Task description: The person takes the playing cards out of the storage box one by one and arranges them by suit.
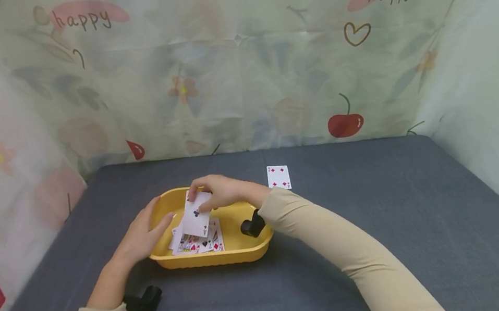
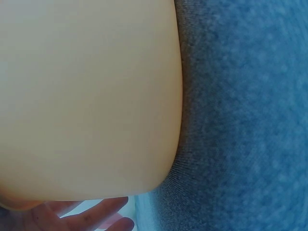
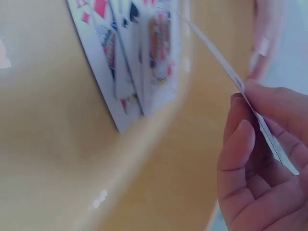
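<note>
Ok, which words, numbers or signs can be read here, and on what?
"happy": backdrop, head view's left.
"happy": same backdrop, head view's right.
Four red diamonds: lone card on the table.
Black club: held card, in the right hand.
Heart, spade and diamond signs: cards in the tub.
Corner letters and numbers: too small or blurred to read surely.

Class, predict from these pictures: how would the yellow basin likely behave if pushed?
The yellow basin would probably slide, not tip: it is low and broad. Its shiny inside looks slippery, so the loose playing cards lying in it might shift.
</note>
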The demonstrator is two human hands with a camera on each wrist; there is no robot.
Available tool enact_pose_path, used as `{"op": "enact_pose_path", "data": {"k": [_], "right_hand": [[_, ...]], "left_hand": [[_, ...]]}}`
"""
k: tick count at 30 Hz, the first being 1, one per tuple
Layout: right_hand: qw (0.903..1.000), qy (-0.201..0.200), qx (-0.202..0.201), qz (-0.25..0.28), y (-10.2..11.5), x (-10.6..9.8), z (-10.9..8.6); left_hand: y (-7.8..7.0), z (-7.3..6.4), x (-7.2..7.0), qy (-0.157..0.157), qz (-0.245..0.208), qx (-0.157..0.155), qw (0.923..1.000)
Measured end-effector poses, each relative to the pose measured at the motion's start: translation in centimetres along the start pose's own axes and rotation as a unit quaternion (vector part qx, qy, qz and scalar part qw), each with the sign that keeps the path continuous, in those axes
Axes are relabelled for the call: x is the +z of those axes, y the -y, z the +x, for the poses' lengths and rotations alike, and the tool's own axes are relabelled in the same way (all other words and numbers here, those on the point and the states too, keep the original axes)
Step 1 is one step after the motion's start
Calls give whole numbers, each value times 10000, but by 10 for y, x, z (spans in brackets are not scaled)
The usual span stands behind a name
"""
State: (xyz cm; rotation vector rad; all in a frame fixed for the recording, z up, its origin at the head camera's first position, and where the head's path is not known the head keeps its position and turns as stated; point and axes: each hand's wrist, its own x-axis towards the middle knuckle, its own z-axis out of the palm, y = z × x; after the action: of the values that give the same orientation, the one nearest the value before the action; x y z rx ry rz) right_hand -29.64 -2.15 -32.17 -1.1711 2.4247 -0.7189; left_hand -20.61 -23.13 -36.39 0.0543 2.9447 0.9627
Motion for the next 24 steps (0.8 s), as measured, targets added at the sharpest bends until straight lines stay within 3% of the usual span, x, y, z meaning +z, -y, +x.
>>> {"op": "enact_pose_path", "data": {"k": [5,13,24], "right_hand": [[9989,-353,4,321,-3,-16,-11],[9878,-879,551,1162,-16,-40,-34],[9683,-1673,976,1577,-68,-63,-78]], "left_hand": [[0,0,0,-19,8,-14,10000],[-1,-1,0,-99,21,61,9999],[-2,-3,-1,-50,-30,25,10000]]}}
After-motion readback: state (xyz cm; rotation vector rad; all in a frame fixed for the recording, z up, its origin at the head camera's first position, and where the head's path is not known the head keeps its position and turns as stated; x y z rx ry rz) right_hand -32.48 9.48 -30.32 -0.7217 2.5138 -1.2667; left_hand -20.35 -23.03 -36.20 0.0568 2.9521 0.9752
